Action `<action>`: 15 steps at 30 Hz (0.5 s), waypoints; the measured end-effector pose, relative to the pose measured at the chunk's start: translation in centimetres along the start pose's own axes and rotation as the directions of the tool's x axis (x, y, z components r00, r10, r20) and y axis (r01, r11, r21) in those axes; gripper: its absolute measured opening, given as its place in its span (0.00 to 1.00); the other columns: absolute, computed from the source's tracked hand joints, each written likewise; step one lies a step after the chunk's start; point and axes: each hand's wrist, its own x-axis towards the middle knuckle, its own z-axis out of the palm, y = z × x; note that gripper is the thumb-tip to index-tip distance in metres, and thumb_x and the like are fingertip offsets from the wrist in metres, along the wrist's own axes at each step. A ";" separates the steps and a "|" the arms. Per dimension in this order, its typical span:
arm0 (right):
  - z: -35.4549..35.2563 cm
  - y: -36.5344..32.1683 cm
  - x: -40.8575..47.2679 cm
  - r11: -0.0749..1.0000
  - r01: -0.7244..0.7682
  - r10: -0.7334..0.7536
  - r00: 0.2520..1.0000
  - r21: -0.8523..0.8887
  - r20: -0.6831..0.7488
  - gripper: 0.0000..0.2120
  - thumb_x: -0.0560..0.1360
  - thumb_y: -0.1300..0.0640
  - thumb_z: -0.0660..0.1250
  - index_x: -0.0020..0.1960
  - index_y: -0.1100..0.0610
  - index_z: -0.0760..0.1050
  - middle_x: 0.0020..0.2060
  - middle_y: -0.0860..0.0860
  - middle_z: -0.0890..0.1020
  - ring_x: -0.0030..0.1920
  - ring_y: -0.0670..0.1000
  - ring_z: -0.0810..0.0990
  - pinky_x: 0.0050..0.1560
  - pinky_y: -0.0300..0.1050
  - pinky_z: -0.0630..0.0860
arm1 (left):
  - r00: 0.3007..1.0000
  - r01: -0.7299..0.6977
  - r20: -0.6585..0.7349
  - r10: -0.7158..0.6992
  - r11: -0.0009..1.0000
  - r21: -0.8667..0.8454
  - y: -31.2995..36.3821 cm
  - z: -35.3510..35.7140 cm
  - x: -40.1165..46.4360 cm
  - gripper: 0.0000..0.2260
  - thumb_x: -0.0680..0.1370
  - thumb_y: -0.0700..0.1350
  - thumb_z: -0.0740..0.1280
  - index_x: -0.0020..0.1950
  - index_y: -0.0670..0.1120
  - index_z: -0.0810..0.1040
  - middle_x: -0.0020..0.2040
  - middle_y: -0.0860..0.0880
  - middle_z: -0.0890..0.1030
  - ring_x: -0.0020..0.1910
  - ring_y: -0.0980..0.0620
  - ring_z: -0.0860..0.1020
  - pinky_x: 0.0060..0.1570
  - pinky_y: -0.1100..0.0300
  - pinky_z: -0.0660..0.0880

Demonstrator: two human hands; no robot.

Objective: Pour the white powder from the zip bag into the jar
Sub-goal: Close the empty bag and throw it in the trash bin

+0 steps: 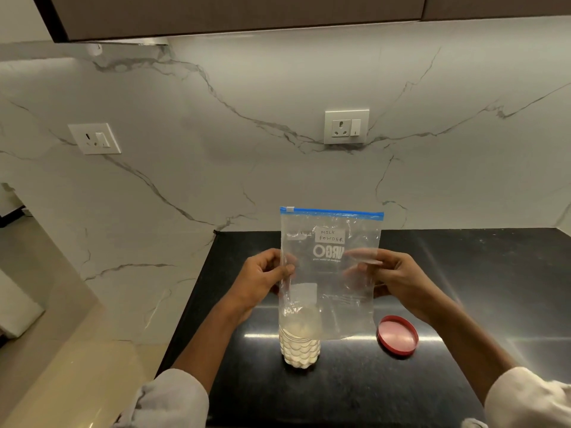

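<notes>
I hold a clear zip bag (330, 273) upright in front of me, its blue zip strip on top and a label reading "MILK POWDER" facing me. The bag looks empty. My left hand (262, 279) pinches its left edge and my right hand (398, 279) pinches its right edge. Behind the bag's lower left corner stands a clear plastic jar (299, 347) on the black counter (463, 273), without a lid and holding white powder. The jar's upper part is seen only through the bag.
A red jar lid (398, 335) lies upside down on the counter to the right of the jar. A marble wall with two sockets (346, 126) rises behind. The counter's left edge drops to a lower beige floor area (61, 350).
</notes>
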 end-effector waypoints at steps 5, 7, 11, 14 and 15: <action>-0.1 0.5 0.2 0.998 -0.022 0.022 1.000 0.058 0.002 0.15 0.79 0.67 0.60 0.60 0.55 0.79 0.49 0.58 0.85 0.49 0.60 0.84 0.46 0.56 0.83 | 0.994 0.109 0.043 -0.103 0.973 -0.201 -0.2 0.4 0.2 0.15 0.79 0.40 0.65 0.65 0.53 0.74 0.55 0.44 0.82 0.54 0.44 0.82 0.52 0.49 0.81; -0.1 0.6 0.2 0.995 -0.031 0.031 1.000 0.096 -0.002 0.13 0.78 0.66 0.61 0.57 0.57 0.81 0.50 0.58 0.85 0.49 0.61 0.84 0.45 0.56 0.83 | 0.991 0.131 0.038 -0.125 0.955 -0.265 -0.4 0.4 0.3 0.16 0.79 0.39 0.64 0.64 0.54 0.75 0.56 0.42 0.81 0.55 0.42 0.81 0.53 0.46 0.80; -0.1 0.6 0.1 0.995 -0.011 0.008 1.000 0.098 0.022 0.11 0.77 0.68 0.62 0.52 0.60 0.82 0.46 0.59 0.85 0.44 0.59 0.85 0.42 0.49 0.83 | 0.990 0.142 0.042 -0.137 0.927 -0.346 -0.8 0.1 0.3 0.11 0.80 0.39 0.62 0.60 0.49 0.78 0.56 0.42 0.82 0.56 0.40 0.80 0.55 0.44 0.79; -0.2 0.8 0.3 1.000 0.009 -0.009 1.000 -0.003 -0.013 0.18 0.78 0.74 0.57 0.45 0.61 0.83 0.45 0.58 0.84 0.40 0.54 0.85 0.35 0.39 0.80 | 0.989 0.140 -0.005 -0.149 0.938 -0.317 -0.8 0.2 0.1 0.08 0.81 0.40 0.62 0.55 0.46 0.80 0.51 0.45 0.83 0.53 0.43 0.81 0.53 0.48 0.80; -0.2 0.9 0.3 0.999 0.008 -0.009 1.000 -0.036 -0.022 0.21 0.78 0.75 0.55 0.42 0.60 0.83 0.44 0.57 0.84 0.39 0.53 0.84 0.34 0.37 0.79 | 0.989 0.134 -0.028 -0.148 0.950 -0.282 -0.9 0.2 0.1 0.08 0.81 0.40 0.61 0.53 0.46 0.80 0.49 0.45 0.83 0.52 0.44 0.82 0.52 0.49 0.81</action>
